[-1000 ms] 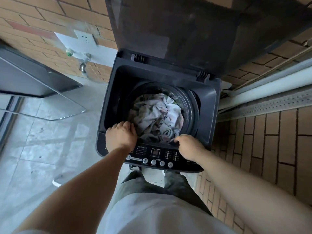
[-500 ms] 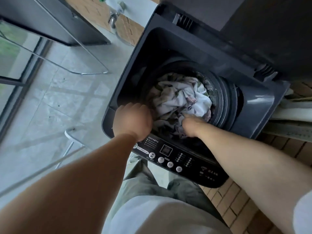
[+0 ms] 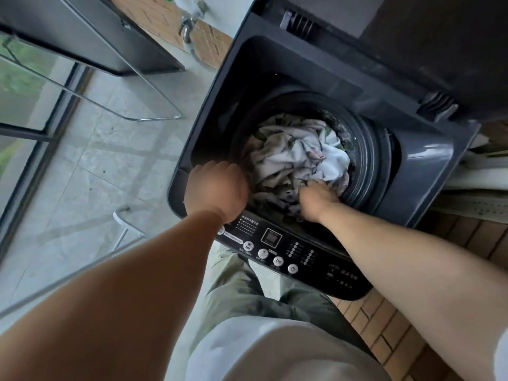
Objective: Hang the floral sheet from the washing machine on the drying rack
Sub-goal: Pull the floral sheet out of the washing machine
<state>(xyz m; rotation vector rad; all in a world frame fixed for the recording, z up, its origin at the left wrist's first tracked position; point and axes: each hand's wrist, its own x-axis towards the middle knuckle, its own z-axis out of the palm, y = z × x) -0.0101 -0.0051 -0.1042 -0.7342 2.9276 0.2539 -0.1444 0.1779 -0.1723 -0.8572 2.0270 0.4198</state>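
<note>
sheet [image 3: 297,152] bunched in washer [image 3: 428,158] | right hand [image 3: 316,198] grips sheet's near folds | left hand [image 3: 215,189] at washer's near-left edge, fingers hidden, grip can't be told

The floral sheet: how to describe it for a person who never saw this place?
Find the dark grey washing machine with its lid up and look into its round drum. The floral sheet is the crumpled bundle there, the only pale thing inside, whitish with green leaf marks; the right hand grips its near edge.
</note>
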